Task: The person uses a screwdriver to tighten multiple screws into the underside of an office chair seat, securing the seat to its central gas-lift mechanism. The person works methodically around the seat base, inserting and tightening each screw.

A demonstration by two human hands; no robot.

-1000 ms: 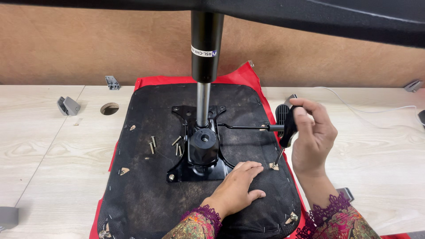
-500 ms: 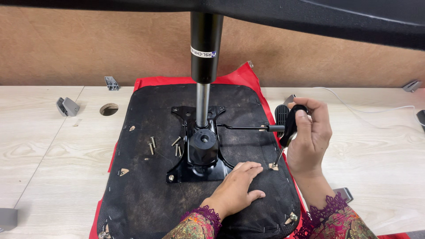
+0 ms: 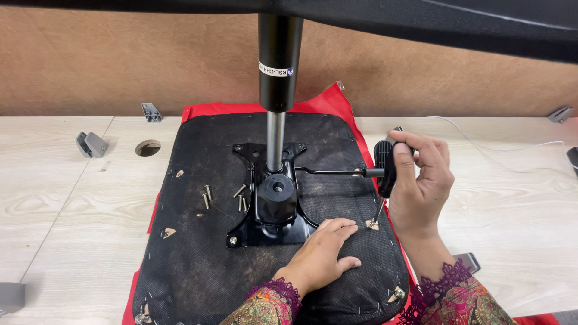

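Note:
An upturned chair seat (image 3: 198, 265) with a black fabric underside lies on a red cover. A black metal mechanism plate (image 3: 272, 225) with an upright gas cylinder (image 3: 279, 66) sits at its middle. My left hand (image 3: 322, 253) rests flat on the fabric just right of the plate and holds nothing. My right hand (image 3: 421, 180) grips the black handle of a screwdriver (image 3: 385, 168). The screwdriver's tip stands on a small metal fitting (image 3: 372, 224) near the seat's right edge. A thin lever rod (image 3: 328, 172) runs from the plate toward the handle.
Several loose screws (image 3: 208, 195) lie on the fabric left of the plate. Grey plastic parts (image 3: 91, 144) and a round hole (image 3: 148, 147) are on the wooden table at left. A white cable (image 3: 500, 147) runs at right. Another grey piece (image 3: 468, 262) lies by my right wrist.
My right hand has shifted slightly on the screwdriver handle, with the thumb now lying across it. My left hand and the seat have stayed put.

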